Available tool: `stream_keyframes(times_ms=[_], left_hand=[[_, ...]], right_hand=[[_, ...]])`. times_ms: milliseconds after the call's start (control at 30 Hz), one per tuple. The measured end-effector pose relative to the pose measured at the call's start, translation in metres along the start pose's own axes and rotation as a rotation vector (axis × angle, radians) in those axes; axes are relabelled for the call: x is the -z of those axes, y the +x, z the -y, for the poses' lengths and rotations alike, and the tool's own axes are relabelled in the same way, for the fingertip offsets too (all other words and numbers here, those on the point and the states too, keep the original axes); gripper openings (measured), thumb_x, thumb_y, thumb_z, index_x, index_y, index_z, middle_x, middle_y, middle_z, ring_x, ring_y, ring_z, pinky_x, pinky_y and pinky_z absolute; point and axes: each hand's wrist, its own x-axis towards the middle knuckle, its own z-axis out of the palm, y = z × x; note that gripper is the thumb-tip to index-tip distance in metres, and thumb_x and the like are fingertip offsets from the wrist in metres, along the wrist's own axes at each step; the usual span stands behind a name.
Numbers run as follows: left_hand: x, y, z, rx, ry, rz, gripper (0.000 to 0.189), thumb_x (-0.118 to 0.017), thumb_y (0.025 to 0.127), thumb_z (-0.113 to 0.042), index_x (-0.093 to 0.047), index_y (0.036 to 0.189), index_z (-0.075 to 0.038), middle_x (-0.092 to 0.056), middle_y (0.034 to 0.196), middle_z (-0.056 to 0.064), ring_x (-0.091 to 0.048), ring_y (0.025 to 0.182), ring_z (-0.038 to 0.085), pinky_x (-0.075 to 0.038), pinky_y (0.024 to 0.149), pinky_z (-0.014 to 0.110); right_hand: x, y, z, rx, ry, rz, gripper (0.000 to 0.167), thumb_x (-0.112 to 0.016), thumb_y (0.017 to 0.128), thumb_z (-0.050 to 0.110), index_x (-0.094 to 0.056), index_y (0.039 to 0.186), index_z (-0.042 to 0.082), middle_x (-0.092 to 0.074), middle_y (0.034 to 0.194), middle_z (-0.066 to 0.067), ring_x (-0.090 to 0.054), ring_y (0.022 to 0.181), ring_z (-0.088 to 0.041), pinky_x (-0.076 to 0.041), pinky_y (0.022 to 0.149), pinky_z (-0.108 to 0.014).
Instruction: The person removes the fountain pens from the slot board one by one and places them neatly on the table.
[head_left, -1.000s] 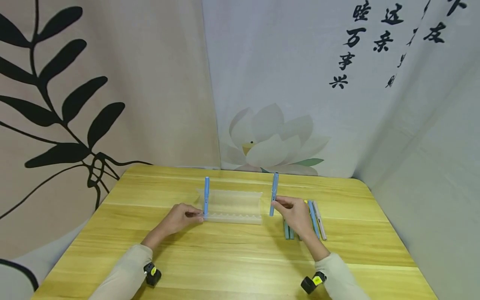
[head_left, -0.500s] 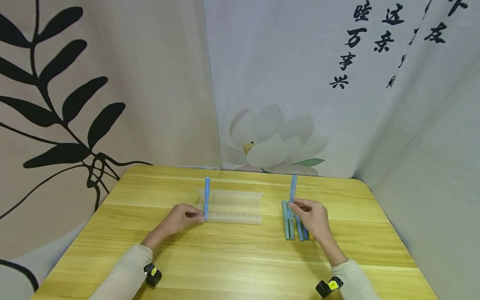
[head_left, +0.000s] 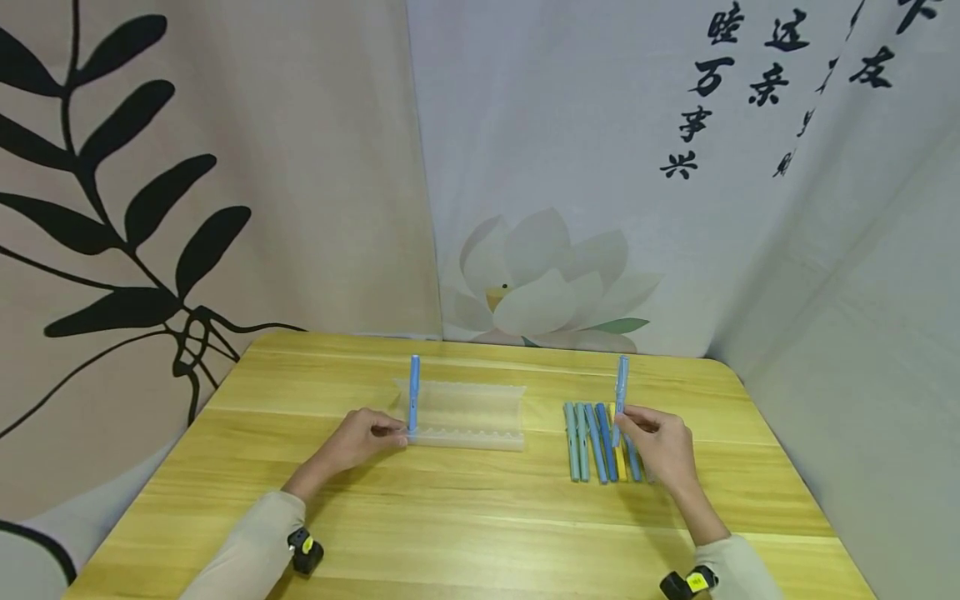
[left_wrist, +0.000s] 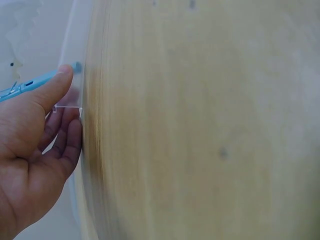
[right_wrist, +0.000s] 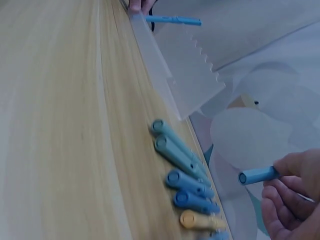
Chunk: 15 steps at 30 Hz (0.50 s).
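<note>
My left hand point(head_left: 366, 435) grips the near left corner of a clear plastic pen rack point(head_left: 472, 408), thumb above and fingers below in the left wrist view. A blue pen point(head_left: 414, 385) stands upright at the rack's left end, beside that thumb. Out to the right, my right hand point(head_left: 663, 443) pinches another blue pen point(head_left: 622, 383) between thumb and fingers. This pen is upright over a row of pens lying on the table. The row includes green pens point(head_left: 572, 442), a dark blue pen point(head_left: 607, 442) and a yellow pen point(head_left: 620, 465); the hand covers its right end.
The wooden table point(head_left: 465, 517) ends at a printed curtain point(head_left: 555, 167) behind the rack. In the right wrist view the rack's scalloped back edge point(right_wrist: 202, 55) rises above the table. Bare wood lies between the rack and the row.
My right hand has moved right with the upright blue pen, from near the rack to above the row's right part, uncovering the row's left pens. The left hand and rack stay put.
</note>
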Motion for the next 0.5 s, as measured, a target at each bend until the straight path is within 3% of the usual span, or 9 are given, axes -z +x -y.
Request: stream_keyframes(times_ms=[300,500], left_hand=[[0.000,0.001,0.001,0.018,0.009,-0.003,0.028,-0.077,0.093,-0.026,-0.078,0.113,-0.005,-0.075,0.096,-0.001,-0.063,0.081,0.010,-0.054,0.072,0.025],[0.001,0.001,0.001,0.008,0.005,0.000,0.030,-0.077,0.093,-0.026,-0.078,0.114,-0.004,-0.076,0.098,0.003,-0.063,0.082,0.011,-0.054,0.072,0.025]], right_hand=[[0.018,-0.004,-0.018,-0.020,-0.089,-0.016,0.037,-0.072,0.098,0.033,-0.076,0.118,0.002,-0.077,0.103,-0.012,-0.067,0.083,-0.006,-0.052,0.070,-0.020],[0.027,-0.007,-0.030,-0.046,-0.121,-0.021,0.037,-0.070,0.099,0.031,-0.074,0.119,0.000,-0.077,0.106,-0.014,-0.066,0.084,-0.005,-0.052,0.070,-0.019]])
